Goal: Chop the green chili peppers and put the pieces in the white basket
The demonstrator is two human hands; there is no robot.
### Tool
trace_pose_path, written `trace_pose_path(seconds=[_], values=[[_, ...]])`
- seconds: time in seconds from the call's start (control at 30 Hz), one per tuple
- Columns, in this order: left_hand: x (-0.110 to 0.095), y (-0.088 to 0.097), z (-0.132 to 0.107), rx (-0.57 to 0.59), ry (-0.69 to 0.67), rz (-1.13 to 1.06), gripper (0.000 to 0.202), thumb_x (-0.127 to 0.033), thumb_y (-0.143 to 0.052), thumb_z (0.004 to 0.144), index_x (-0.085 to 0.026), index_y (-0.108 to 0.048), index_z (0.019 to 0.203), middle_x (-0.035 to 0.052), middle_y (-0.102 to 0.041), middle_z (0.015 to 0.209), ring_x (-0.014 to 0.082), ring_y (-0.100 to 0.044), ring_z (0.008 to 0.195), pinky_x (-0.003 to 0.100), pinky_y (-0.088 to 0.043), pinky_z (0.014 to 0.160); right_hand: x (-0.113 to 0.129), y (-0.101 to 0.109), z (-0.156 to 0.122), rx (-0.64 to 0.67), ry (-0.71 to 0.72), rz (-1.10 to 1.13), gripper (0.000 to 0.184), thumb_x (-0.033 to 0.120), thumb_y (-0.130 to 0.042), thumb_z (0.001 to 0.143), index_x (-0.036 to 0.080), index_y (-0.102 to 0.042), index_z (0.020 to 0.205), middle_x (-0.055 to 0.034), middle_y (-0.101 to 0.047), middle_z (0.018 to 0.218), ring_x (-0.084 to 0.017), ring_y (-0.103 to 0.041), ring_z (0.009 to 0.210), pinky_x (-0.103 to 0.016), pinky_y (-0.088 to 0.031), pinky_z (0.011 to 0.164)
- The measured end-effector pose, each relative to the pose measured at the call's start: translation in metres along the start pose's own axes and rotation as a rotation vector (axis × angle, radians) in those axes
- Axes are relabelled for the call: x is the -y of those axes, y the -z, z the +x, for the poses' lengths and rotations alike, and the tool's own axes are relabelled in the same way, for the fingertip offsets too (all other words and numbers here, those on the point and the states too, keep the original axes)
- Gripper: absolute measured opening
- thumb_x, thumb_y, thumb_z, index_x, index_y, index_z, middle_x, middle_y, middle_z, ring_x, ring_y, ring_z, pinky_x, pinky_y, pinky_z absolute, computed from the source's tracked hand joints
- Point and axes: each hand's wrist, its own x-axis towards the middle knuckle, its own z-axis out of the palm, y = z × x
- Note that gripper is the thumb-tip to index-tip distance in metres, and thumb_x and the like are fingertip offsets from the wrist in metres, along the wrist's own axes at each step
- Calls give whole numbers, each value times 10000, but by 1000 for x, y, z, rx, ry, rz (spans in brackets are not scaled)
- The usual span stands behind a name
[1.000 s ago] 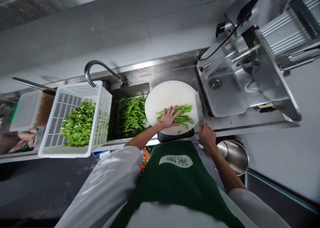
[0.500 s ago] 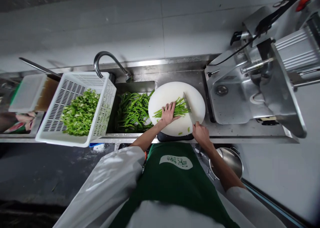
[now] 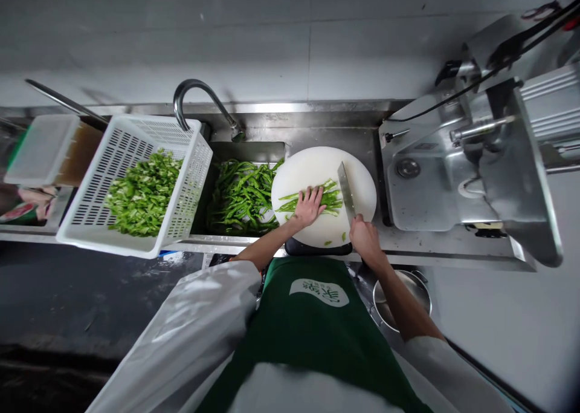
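My left hand (image 3: 309,207) rests on a bunch of long green peppers (image 3: 330,196), fingers spread and pressing them to the round white cutting board (image 3: 308,162). In my right hand (image 3: 365,237) is the handle of a kitchen knife (image 3: 346,186), fingers wrapped round it. The blade points away from me, just right of the peppers' ends, with its broad side showing. A few small green bits lie on the board's near edge.
Left of the board, a sink holds many whole green peppers (image 3: 247,189) below a curved faucet (image 3: 203,86). A white basket (image 3: 185,201) holds chopped green peppers (image 3: 145,192). A metal slicing machine (image 3: 453,153) stands at the right; a steel pot (image 3: 419,292) is below the counter.
The knife has moved slightly right, away from the peppers' ends, and its blade has turned to show more of its side. My left hand stays on the peppers. The view has shifted slightly.
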Motion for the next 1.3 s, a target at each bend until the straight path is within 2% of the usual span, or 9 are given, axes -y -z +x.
trace_pose_path(seconds=[0.2,0.4,0.5,0.57,0.67,0.83,0.93,1.1,1.3], values=[[2,-5,1,-8,-7,-38,683,-487,-314,1096,-131,-305,1678,186,-362,1691,407,-348,1541,624,-289,1241,2,7,-8,75,93,-55,310,223,-348,1090,87,-568,1263,-218,-759,1018,-308,-764,1020,-334,-521,854],[5,-3,3,16,-77,-53,673,-471,-336,1097,-102,-337,1659,224,-363,1680,402,-346,1549,589,-270,1260,30,12,40,102,82,52,340,173,-324,1091,86,-584,1291,-227,-741,1177,-278,-728,1137,-304,-494,911],[5,4,0,12,-35,-79,693,-508,-343,1093,-120,-323,1667,218,-329,1699,399,-300,1578,603,-245,1273,35,18,55,79,71,63,352,227,-324,1110,95,-591,1297,-219,-742,1196,-275,-725,1139,-304,-490,911],[5,11,-5,-22,53,-108,730,-542,-337,1086,-128,-278,1684,216,-256,1730,406,-215,1612,633,-215,1278,30,22,51,57,66,50,360,261,-324,1115,101,-605,1273,-216,-748,1168,-279,-730,1116,-309,-492,903],[5,15,-16,-69,147,-140,765,-550,-310,1084,-105,-212,1699,208,-154,1759,396,-109,1639,646,-178,1289,20,27,29,21,52,7,368,277,-318,1113,93,-606,1251,-228,-751,1115,-289,-741,1068,-317,-494,882],[3,4,-23,-20,103,-173,741,-521,-322,1085,-105,-237,1693,181,-145,1765,401,-130,1635,638,-182,1293,19,22,5,108,75,-39,359,274,-329,1108,102,-601,1267,-228,-749,1108,-285,-741,1065,-318,-492,885],[4,-7,-19,-20,64,-169,718,-501,-359,1084,-104,-288,1677,202,-143,1761,418,-135,1630,628,-173,1295,29,11,15,143,93,-14,345,249,-337,1106,105,-604,1269,-228,-740,1150,-276,-732,1098,-309,-488,897],[11,-12,-8,-14,43,-153,711,-497,-387,1086,-114,-289,1678,225,-199,1744,415,-179,1622,608,-206,1287,46,-2,42,73,70,39,344,219,-318,1112,77,-578,1286,-228,-733,1192,-255,-720,1131,-293,-478,913],[14,-7,-8,-22,41,-139,734,-520,-398,1079,-107,-295,1676,224,-248,1731,414,-215,1612,595,-217,1289,35,1,43,87,105,56,328,238,-353,1103,95,-580,1293,-211,-734,1200,-263,-713,1134,-299,-473,912]])
